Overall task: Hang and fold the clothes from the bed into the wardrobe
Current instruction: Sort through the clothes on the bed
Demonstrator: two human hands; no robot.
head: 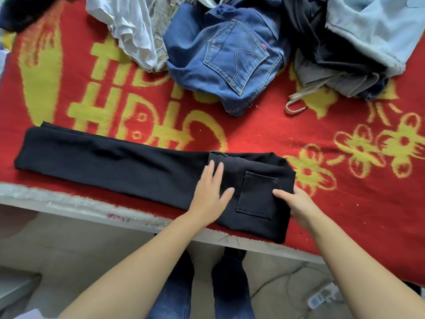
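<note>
A pair of black trousers point(110, 162) lies flat along the near edge of the bed, folded lengthwise, legs stretching left and the waist with a back pocket at the right. My left hand point(211, 192) presses flat on the seat of the trousers, fingers straight and spread. At the waist end, my right hand point(296, 203) grips the trousers' edge, thumb on top and fingers tucked underneath. Behind them, blue jeans point(227, 56) lie crumpled in the middle of the bed.
A red blanket with yellow patterns point(345, 143) covers the bed. At the back lie a white garment point(128, 26), a dark and grey pile point(328, 54) and a pale blue garment point(377, 26). The bed's white edge point(69, 201) runs in front of my legs.
</note>
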